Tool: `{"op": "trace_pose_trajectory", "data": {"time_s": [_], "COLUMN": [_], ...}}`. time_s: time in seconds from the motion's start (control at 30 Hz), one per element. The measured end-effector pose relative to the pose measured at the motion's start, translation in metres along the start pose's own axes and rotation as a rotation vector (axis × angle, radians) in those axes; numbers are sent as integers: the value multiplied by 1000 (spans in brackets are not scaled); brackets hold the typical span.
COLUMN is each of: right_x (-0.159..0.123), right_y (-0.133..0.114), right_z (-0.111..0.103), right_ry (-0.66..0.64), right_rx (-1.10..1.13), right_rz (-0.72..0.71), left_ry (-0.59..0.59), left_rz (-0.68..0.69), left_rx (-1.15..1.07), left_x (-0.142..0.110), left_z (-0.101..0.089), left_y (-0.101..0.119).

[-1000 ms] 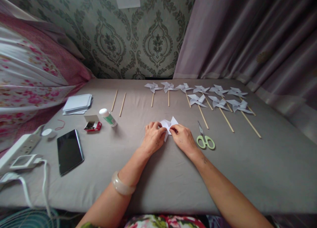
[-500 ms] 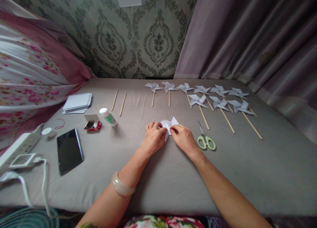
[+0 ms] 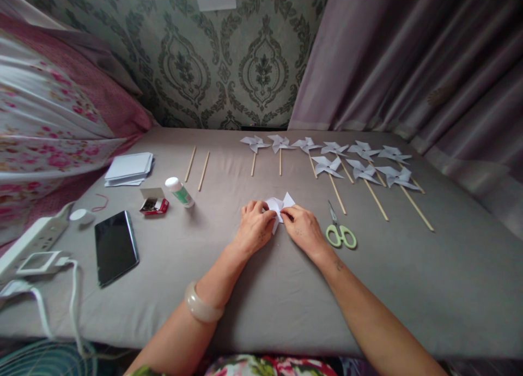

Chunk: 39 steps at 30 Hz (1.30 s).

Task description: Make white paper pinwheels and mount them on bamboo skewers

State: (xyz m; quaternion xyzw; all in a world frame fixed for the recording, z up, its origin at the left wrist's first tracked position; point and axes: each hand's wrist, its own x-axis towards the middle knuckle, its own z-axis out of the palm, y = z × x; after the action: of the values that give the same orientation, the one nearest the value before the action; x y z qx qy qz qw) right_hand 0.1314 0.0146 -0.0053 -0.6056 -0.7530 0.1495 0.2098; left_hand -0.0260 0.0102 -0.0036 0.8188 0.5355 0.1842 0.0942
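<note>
A white paper pinwheel (image 3: pixel 276 205) without a visible stick is held low over the grey cloth, between my two hands. My left hand (image 3: pixel 257 224) pinches it from the left, fingers curled over its edge. From the right, my right hand (image 3: pixel 301 226) closes thumb and fingertips near the paper's middle. The fingers cover much of the paper, so the centre is mostly hidden. Just right of my right hand lie scissors (image 3: pixel 340 235) with light green handles, their blades slightly apart and pointing away from me.
Finished pinwheels on sticks (image 3: pixel 329 167) lie in rows at the back right. Two bare sticks (image 3: pixel 203 171), a paper stack (image 3: pixel 129 169), a glue bottle (image 3: pixel 180 192), an opened small red box (image 3: pixel 154 204), a phone (image 3: pixel 116 248) and a power strip (image 3: pixel 36 237) are on the left.
Both hands stay on the paper pinwheel in nearly the same pose. The whole view has shifted very slightly; nothing on the table has visibly moved.
</note>
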Motion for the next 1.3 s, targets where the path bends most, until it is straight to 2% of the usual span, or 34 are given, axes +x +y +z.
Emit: {"op": "trace_pose_trajectory", "data": {"time_s": [0.23,0.43,0.77,0.97,1.3], "right_x": [0,-3,15,19,26], "right_y": [-3,-14,-20,-23,-15], "right_z": [-2,-12,-35,-35,-33], "right_ry": [-46,-105,-284,-329,-305], "right_rx": [-65,-182,-370,-383,-304], "right_rz": [1,-5,-178,-210,-152], "left_ry": [17,46,206,285,228], "left_rz": [7,-10,-197,-289,-258], "left_rx": [-6,-77,-157,-189,-182], "left_x": [0,0,0,0,2], "left_z": [3,4,-8,-9,-6], "left_y": [-2,-6,-10,-12,-7]}}
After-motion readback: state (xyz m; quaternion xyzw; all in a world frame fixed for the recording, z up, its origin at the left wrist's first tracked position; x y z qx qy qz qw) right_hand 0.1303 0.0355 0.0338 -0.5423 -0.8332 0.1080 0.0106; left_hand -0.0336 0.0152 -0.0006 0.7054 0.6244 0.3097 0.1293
